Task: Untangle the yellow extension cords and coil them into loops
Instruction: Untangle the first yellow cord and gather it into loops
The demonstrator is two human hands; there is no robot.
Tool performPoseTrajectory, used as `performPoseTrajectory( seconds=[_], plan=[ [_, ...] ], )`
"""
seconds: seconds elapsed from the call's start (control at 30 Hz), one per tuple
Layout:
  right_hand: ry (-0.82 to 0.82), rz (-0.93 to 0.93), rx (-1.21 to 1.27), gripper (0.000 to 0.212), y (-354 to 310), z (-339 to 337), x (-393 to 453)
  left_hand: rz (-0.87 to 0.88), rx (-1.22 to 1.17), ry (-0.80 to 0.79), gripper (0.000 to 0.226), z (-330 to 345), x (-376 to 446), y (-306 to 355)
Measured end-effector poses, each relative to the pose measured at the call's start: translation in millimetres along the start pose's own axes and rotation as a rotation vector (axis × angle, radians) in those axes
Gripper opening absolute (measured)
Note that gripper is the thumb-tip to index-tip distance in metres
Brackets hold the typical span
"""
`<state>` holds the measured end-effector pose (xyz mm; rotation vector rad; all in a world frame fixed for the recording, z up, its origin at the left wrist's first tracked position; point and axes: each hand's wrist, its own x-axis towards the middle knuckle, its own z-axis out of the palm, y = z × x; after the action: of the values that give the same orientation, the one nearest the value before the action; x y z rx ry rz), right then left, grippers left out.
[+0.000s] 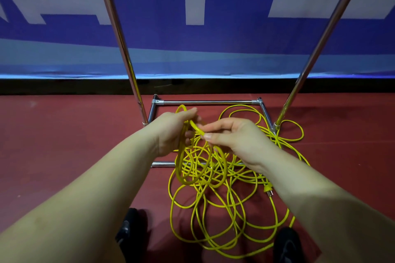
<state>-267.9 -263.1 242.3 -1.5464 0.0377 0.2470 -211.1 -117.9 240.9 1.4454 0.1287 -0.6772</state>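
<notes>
A tangle of yellow extension cord (215,205) lies on the red floor in front of me, spreading from the metal frame towards my feet. My left hand (173,132) grips a few coiled loops (201,168) of the cord that hang down from it. My right hand (230,136) pinches a strand of the same cord between thumb and fingers, right beside the left hand. A yellow plug (268,189) lies on the floor at the right of the tangle.
A chrome rack base (205,102) stands on the red floor (64,145), with two slanted poles (119,34) rising left and right. Part of the cord loops around the right pole's foot. A blue and white banner (192,28) hangs behind. My dark shoes (132,228) are at the bottom.
</notes>
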Motion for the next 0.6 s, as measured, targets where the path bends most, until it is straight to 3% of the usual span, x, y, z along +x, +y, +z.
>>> performPoseTrajectory(
  seconds=[0.1, 0.23, 0.37, 0.47, 0.6],
  plan=[
    [-0.074, 0.098, -0.073, 0.004, 0.0, 4.3, -2.3, 0.049, -0.011, 0.048, 0.031, 2.6, -0.5, -0.1],
    [-0.315, 0.178, -0.388, 0.027, 0.5, 5.8, -6.8, 0.111, -0.036, 0.137, 0.032, -0.5, 4.0, -0.3],
    [-0.507, 0.304, -0.624, 0.026, 14.0, -5.0, -9.3, 0.154, -0.316, 0.153, 0.034, -12.8, 7.2, 5.1],
    [-0.522, 0.334, -0.824, 0.01, 22.8, -18.0, -7.6, 0.174, -0.535, 0.122, 0.036, -17.9, 5.7, 10.8],
    [-0.476, 0.342, -0.879, 0.012, 25.0, -34.2, -0.2, 0.148, -0.797, 0.123, 0.035, -27.1, 6.2, 14.4]
  ],
)
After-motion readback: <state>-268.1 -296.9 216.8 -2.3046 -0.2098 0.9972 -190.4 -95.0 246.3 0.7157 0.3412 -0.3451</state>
